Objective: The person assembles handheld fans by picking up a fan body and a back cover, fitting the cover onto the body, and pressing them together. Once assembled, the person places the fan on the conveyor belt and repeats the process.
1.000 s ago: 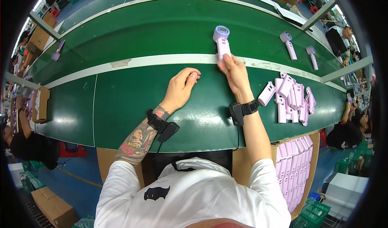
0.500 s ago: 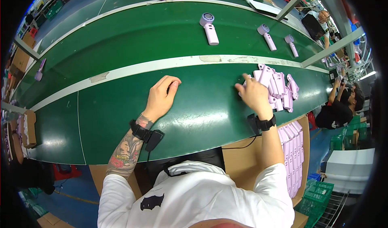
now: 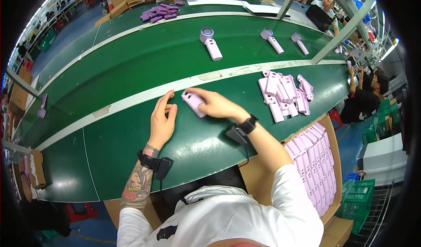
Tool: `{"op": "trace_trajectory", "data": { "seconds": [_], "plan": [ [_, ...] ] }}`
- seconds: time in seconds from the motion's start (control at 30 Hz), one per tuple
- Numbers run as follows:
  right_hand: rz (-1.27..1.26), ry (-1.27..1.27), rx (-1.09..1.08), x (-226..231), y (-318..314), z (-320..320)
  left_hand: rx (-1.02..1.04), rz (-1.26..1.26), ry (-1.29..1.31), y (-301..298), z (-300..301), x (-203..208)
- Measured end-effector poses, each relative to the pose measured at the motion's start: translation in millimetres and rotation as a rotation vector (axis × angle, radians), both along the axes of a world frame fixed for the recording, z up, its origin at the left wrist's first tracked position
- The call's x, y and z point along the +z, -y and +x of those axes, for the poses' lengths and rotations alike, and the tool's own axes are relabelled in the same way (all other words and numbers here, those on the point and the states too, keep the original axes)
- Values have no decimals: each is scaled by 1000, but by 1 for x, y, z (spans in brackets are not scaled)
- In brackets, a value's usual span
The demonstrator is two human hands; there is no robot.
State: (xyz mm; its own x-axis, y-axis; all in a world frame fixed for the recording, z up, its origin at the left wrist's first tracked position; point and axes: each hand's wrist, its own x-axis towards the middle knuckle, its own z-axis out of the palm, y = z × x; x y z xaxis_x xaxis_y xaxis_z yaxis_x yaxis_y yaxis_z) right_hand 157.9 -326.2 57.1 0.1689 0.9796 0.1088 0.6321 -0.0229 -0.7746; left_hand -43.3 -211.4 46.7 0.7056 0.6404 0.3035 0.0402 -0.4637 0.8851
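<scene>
My right hand (image 3: pixel 217 105) grips a pale lilac plastic handle shell (image 3: pixel 193 103) by its side, over the green bench top. Its fingers cover part of the shell. Just to the left, my left hand (image 3: pixel 163 120) is raised with its fingers apart and holds nothing; a small gap separates it from the shell. At the right lies a loose pile of similar lilac shells (image 3: pixel 287 89), some overlapping. A black strap with a small box sits on each of my wrists.
A cardboard box (image 3: pixel 335 159) packed with rows of lilac shells stands at my right. Beyond the pale ledge (image 3: pixel 175 92), several lilac handheld fans (image 3: pixel 213 49) lie on the green belt. Across it are purple parts (image 3: pixel 158 13) and a co-worker's hands. Grey metal posts (image 3: pixel 318 56) rise at right.
My right hand has left the pile and moved leftward with a lilac shell in it. My left hand has opened its fingers somewhat. The whole view has shifted, revealing a person across the belt.
</scene>
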Motion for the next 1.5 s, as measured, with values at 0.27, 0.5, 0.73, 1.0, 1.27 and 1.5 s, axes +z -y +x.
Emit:
{"op": "trace_trajectory", "data": {
  "seconds": [0.27,0.5,0.73,1.0,1.27,1.5],
  "plan": [
    [-27,-583,166,-3,-38,-29,194,268,32,-10,1,-12],
    [25,-556,193,-12,-33,-36,151,-167,84,-15,-4,-14],
    [211,-139,128,1,-27,-50,201,-209,132,-15,-5,-11],
    [200,-58,55,0,-22,-54,250,-50,20,-12,-5,-5],
    [236,-47,-3,-3,-23,-56,317,149,-14,-11,-5,0],
    [253,-65,-16,6,-23,-63,326,108,28,-9,-8,4]
  ]
}}
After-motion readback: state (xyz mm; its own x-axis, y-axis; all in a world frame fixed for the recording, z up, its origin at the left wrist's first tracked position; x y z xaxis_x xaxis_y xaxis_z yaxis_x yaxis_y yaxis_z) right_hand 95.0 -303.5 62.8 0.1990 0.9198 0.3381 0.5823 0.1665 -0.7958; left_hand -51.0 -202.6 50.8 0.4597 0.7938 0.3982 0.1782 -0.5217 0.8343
